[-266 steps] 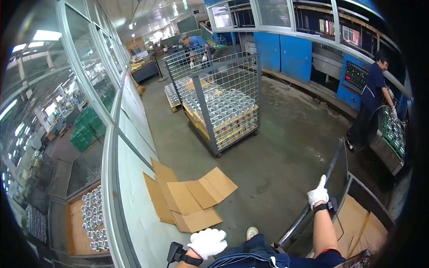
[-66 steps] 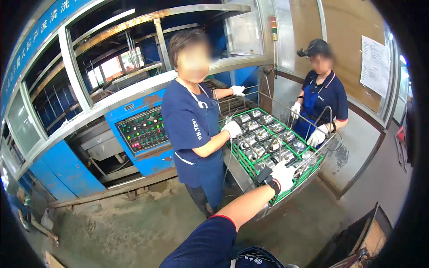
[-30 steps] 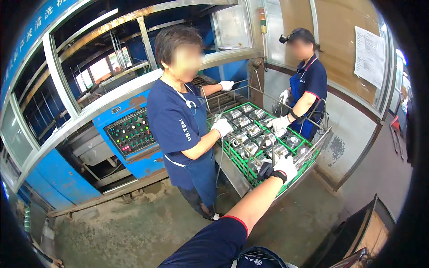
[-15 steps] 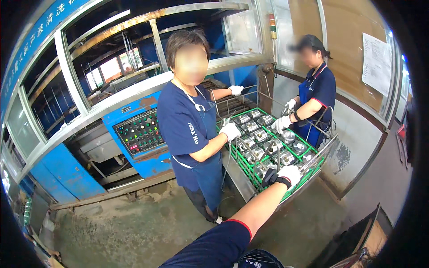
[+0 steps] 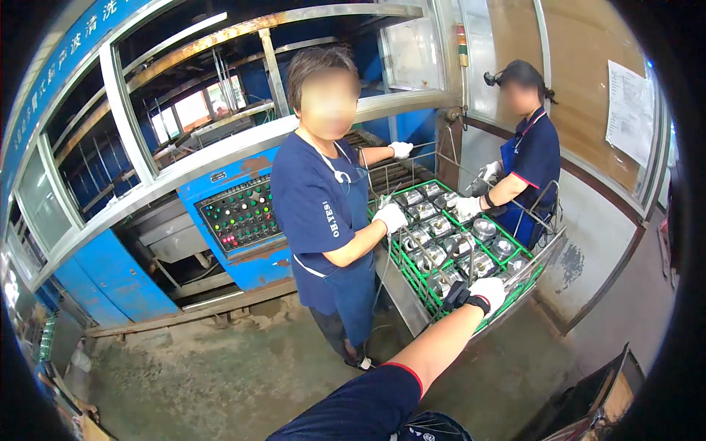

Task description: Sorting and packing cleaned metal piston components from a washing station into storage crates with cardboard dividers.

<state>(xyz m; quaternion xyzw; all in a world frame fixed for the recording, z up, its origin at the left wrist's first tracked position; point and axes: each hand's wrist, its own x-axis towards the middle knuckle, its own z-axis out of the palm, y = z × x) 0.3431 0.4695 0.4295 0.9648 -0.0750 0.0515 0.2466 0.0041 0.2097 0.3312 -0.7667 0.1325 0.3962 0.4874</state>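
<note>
My left hand (image 5: 491,291), in a white glove with a black wrist strap, reaches forward and grips the near rail of a metal wire cart (image 5: 531,266). On the cart sits a green plastic crate (image 5: 403,259) filled with several shiny metal cup-shaped parts (image 5: 450,245). My right hand is out of sight. Two people in dark blue shirts and white gloves stand at the crate. The nearer one (image 5: 323,228) on its left side has a gloved hand (image 5: 390,217) on the parts. The farther one (image 5: 531,158) stands behind it with a gloved hand (image 5: 466,207) on the crate.
A blue machine with a control panel of coloured buttons (image 5: 239,214) and a roller conveyor (image 5: 390,173) stands behind the crate. The concrete floor (image 5: 220,367) is stained. Paper sheets (image 5: 629,110) hang on the right wall. Cardboard (image 5: 614,400) lies at lower right.
My left hand stays on the cart rail. The farther person has leaned in over the crate. The nearer person has shifted slightly while handling the parts.
</note>
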